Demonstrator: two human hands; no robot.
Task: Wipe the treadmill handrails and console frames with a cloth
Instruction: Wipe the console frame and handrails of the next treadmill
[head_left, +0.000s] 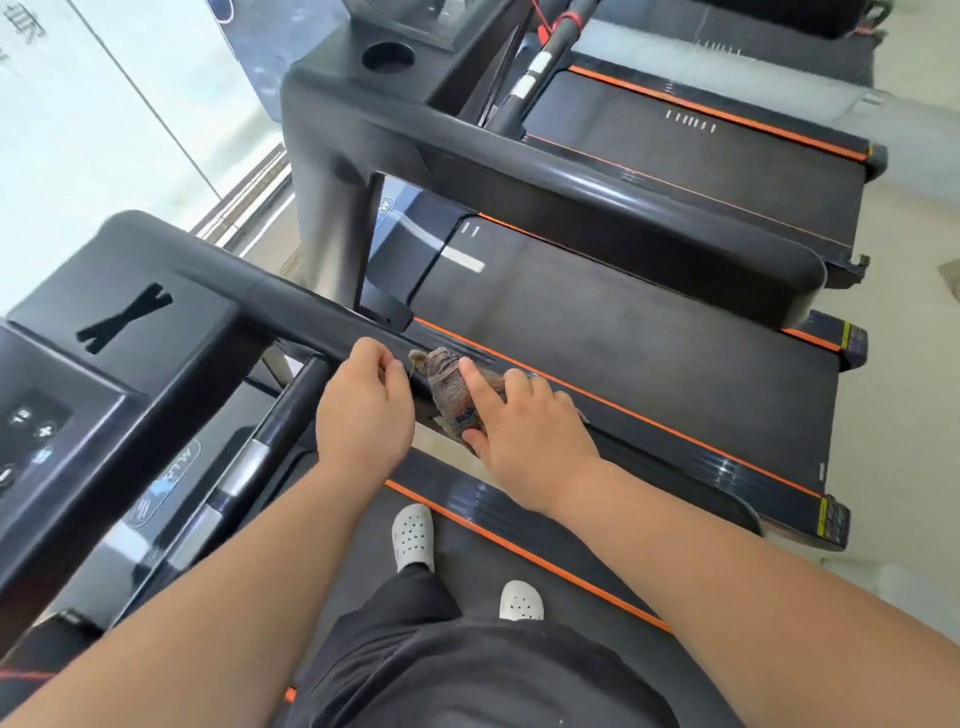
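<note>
The person stands on a dark treadmill belt with an orange edge stripe (524, 556), both feet in white perforated clogs (413, 535), wearing loose black trousers (457, 670). Two bare forearms reach forward from the bottom of the view toward the glossy black side handrail (291, 306) of that treadmill.

The left hand (363, 410) rests on the rail with fingers curled together; thumb and forefinger look pinched close, perhaps on a thread end, though what they hold is too small to make out. Just beside it, the right hand (524, 421) presses a bunched brown-and-grey striped cloth (449, 384) against the same rail, index finger stretched flat over the fabric and thumb tucked under its lower edge, so the cloth is clamped between hand and rail.

To the left lies the black console panel with white plus and minus buttons (31, 426), and a shallow black tray with an X-shaped slot (124, 325) sits above it. A short inner grip bar with silver sensor plates (254, 457) slants down under the console.

Beyond the rail lies the neighbouring treadmill's grey belt with orange trim (649, 364), its own thick black handrail (623, 202) and a round cup holder (388, 56) in its console frame. A third belt (691, 124) lies farther off, with a pale frosted glass wall (104, 130) at the left.
</note>
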